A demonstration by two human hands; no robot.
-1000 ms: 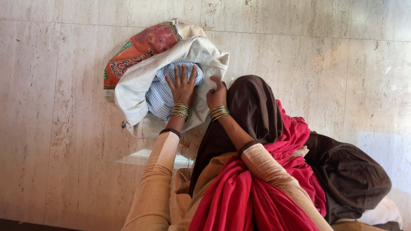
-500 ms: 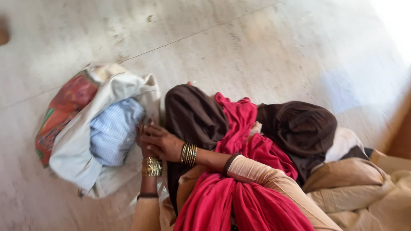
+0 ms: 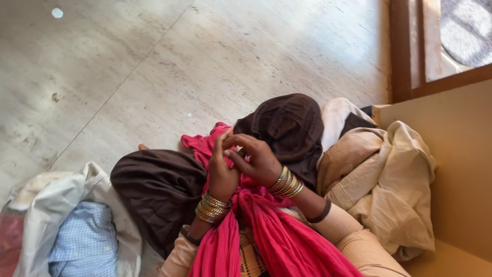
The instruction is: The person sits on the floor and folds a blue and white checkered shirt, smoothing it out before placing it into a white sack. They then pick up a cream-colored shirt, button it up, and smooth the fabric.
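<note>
Red cloth point(image 3: 287, 241), judged soft, light and limp, is pinched between my left hand point(image 3: 221, 172) and right hand point(image 3: 256, 160) at its bunched 12 o'clock end.

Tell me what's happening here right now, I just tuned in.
A person seated on the marble floor has both hands raised together over a red cloth draped across the lap. The left hand and right hand touch at the fingers, pinching the cloth's edge. Dark brown garments lie beside it, a beige garment sits to the right, and a blue checked shirt rests on white cloth at the left.
</note>
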